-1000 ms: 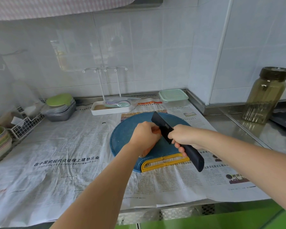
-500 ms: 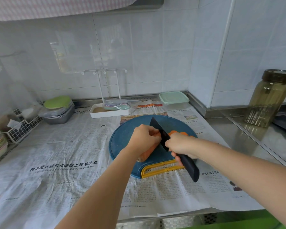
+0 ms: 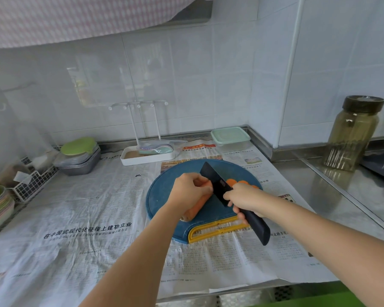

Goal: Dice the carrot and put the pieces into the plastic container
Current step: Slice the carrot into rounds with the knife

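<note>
Head view. Pins the long, smooth orange carrot (image 3: pixel 195 208) flat on the round blue board (image 3: pixel 162 196), mid tabletop (image 3: pixel 319 196), with the left hand (image 3: pixel 191 191) curled over it to stop rolling. Grips the black knife (image 3: pixel 214 185) in the right hand (image 3: pixel 246 200), blade down beside the knuckles. Round slices (image 3: pixel 239 182) behind. Lidded clear plastic container (image 3: pixel 230 138) ready at the back edge.

Head view, my only feed: a wide-angle camera worn on the person's head, facing forward and down across the counter (image 3: pixel 317 182) toward the corner of the tiled wall (image 3: pixel 186 85). Both forearms (image 3: pixel 131 262) enter from the lower edge. The left hand (image 3: pixel 190 191) and right hand (image 3: pixel 245 199) meet near frame centre, close under the lens.
</note>
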`<state>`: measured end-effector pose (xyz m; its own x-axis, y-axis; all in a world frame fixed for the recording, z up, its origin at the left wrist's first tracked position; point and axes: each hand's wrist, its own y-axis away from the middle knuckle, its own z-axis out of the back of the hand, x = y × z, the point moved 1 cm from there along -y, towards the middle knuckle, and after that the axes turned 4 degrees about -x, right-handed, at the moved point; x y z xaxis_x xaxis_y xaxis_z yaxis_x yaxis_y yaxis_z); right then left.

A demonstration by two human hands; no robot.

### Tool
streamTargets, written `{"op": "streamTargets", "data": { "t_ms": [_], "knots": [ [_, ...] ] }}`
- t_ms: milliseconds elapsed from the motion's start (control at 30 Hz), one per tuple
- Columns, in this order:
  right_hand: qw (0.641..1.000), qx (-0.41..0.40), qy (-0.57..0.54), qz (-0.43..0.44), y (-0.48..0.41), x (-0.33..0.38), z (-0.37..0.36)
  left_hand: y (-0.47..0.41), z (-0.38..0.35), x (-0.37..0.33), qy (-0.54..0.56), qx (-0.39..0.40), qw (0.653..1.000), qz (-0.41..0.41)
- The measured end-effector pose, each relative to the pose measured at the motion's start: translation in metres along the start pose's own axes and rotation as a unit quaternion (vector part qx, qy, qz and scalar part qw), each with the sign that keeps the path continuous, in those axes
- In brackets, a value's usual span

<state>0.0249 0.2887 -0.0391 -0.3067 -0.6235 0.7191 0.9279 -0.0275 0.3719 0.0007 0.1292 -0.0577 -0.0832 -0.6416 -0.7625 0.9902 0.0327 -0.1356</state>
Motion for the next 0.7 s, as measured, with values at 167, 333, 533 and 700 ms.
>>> {"op": "streamTargets", "data": {
  "t_ms": [167, 333, 533, 700],
  "knots": [
    [0.999, 0.02, -0.044, -0.003, 0.002, -0.003, 0.011, -0.001, 0.0, -0.001, -0.001, 0.006, 1.0, 0.021],
    [0.998, 0.032, -0.048, 0.007, 0.007, 0.002, 0.017, 0.0, 0.001, -0.004, -0.007, 0.013, 1.0, 0.017],
    [0.999, 0.044, 0.0, 0.004, 0.01, 0.01, 0.021, 0.001, 0.0, -0.005, -0.014, 0.01, 1.0, 0.015],
    [0.999, 0.042, 0.019, 0.017, 0.013, 0.016, 0.023, 0.0, 0.0, -0.006, -0.02, 0.008, 1.0, 0.013]
  ]
}}
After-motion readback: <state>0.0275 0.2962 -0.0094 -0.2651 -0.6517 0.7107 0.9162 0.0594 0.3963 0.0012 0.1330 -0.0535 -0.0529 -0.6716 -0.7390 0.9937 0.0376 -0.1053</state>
